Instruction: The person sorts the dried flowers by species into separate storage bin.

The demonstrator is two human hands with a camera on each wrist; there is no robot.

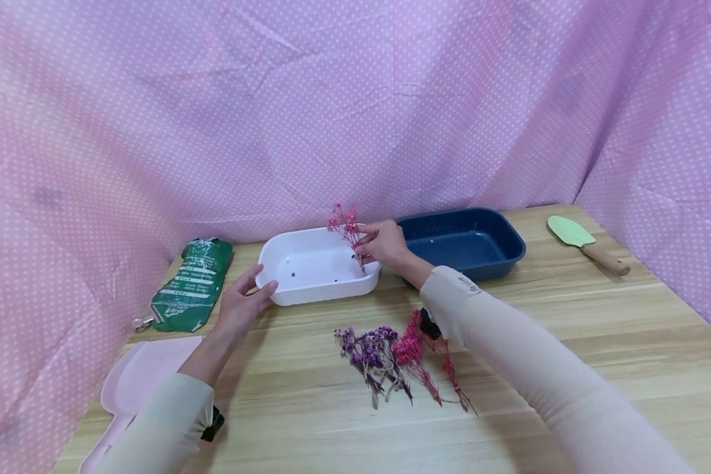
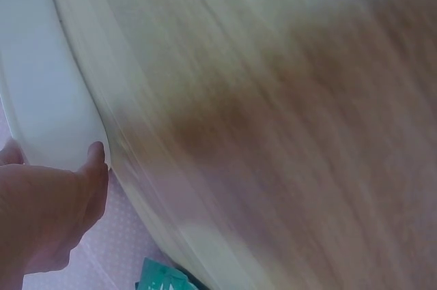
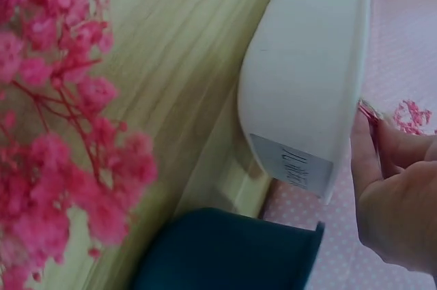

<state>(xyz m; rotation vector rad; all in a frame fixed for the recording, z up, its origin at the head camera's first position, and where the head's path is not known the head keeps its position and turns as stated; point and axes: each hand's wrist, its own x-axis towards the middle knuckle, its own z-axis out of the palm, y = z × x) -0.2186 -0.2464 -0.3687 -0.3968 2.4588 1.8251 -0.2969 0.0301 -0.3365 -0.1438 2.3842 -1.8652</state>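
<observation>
A white oblong planter [image 1: 326, 293] with small dark spots on its floor sits on the wooden table. My left hand [image 1: 244, 308] holds its left end, with the thumb at the front corner and the fingers along the side. Between thumb and fingers, my right hand [image 1: 385, 246] pinches a sprig of pink dried flowers [image 1: 346, 224]. Its stems reach down inside the planter's right end, with the blooms above the back rim. In the right wrist view, a label [image 3: 292, 164] shows on the planter's end wall, and the fingers are right by its rim.
A dark blue planter [image 1: 498, 268] stands just right of the white one. Purple dried flowers [image 1: 373, 349] and pink bunches [image 1: 411, 349] lie in front. At left are a green bag [image 1: 192, 286] and a pink dustpan [image 1: 139, 375]; a green trowel [image 1: 571, 232] lies far right.
</observation>
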